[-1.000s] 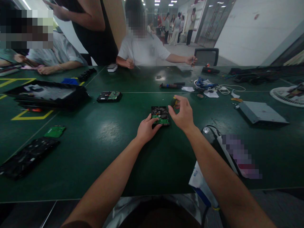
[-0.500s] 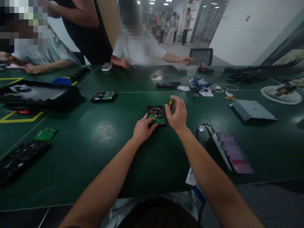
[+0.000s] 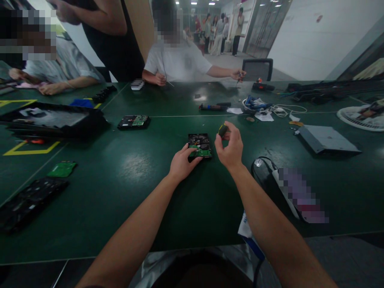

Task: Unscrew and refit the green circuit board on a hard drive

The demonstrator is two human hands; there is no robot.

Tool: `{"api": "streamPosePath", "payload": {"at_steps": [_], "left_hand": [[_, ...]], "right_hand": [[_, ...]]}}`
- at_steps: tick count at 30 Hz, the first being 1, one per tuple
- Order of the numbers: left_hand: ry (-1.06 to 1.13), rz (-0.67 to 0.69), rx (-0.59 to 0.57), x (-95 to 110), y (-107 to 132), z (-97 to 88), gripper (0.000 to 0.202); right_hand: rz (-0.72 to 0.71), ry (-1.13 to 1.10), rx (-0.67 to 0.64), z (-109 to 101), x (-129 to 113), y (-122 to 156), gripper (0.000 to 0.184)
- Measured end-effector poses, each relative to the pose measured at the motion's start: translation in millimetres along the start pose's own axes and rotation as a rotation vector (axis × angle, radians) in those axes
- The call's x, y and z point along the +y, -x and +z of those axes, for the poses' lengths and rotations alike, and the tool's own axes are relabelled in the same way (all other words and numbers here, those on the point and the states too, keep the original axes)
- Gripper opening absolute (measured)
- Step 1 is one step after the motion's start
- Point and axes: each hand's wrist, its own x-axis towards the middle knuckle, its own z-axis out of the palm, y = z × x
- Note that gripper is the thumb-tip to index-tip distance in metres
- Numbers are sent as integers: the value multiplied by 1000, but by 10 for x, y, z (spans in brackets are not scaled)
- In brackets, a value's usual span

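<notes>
in from the bench's (image 3: 120, 240) near edge, my left hand (image 3: 181, 163) clamped the drive (image 3: 199, 141); my right hand (image 3: 231, 148) pinched the tool (image 3: 222, 130), best held upright.

2 green-boarded drives (image 3: 196, 139) (image 3: 134, 122), 1 green board (image 3: 62, 169) — loose

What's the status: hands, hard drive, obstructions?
Left hand on hard drive. Right hand pinching dark-and-yellow tool, apart from drive. Hard drive flat on table, green board up. Gray box off to the right.

Glossy tabletop (image 3: 120, 208), smooth metal box (image 3: 328, 138)
</notes>
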Motion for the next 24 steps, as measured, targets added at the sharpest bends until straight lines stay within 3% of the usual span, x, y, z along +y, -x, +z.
{"api": "streamPosePath", "payload": {"at_steps": [9,24], "left_hand": [[44,40,39,-13,-23,-11,37],[26,40,27,-9,-21,-22,32]], "right_hand": [[-9,4,-23,1,-109,25,56],[6,-31,-25,45,-37,47,64]]}}
